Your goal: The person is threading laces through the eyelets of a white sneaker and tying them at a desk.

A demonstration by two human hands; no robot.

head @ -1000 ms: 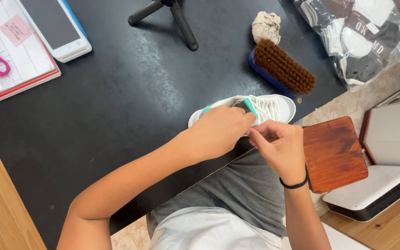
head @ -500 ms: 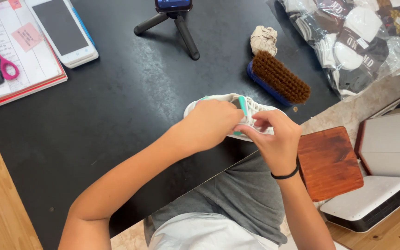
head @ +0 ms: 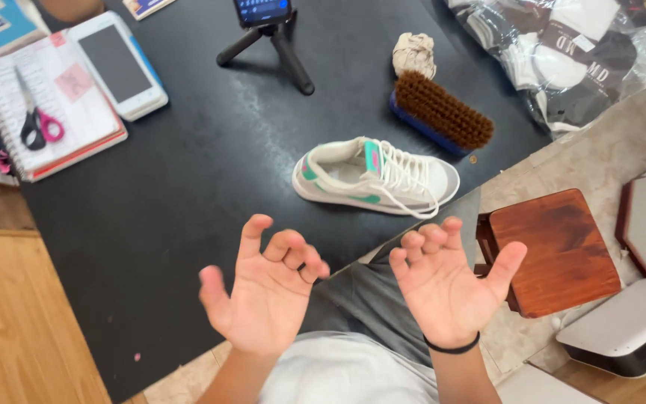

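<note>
A white sneaker [head: 371, 176] with green and pink accents and white laces lies on its sole on the black table [head: 188, 202], toe toward the right. My left hand [head: 263, 295] and my right hand [head: 446, 280] are raised palm-up in front of me, fingers curled and apart, holding nothing. Both hands sit nearer to me than the shoe and touch nothing. A black band circles my right wrist.
A blue-backed bristle brush [head: 439, 112] and a crumpled cloth [head: 414, 54] lie beyond the shoe. A phone on a small tripod [head: 267, 34], a white tablet [head: 117, 66], a notebook with scissors [head: 39, 123], bagged items [head: 577, 52] and a wooden stool [head: 555, 251] surround the area.
Both hands let go of the sneaker and pulled back toward me, turning palm-up and open. The shoe now lies alone on the table.
</note>
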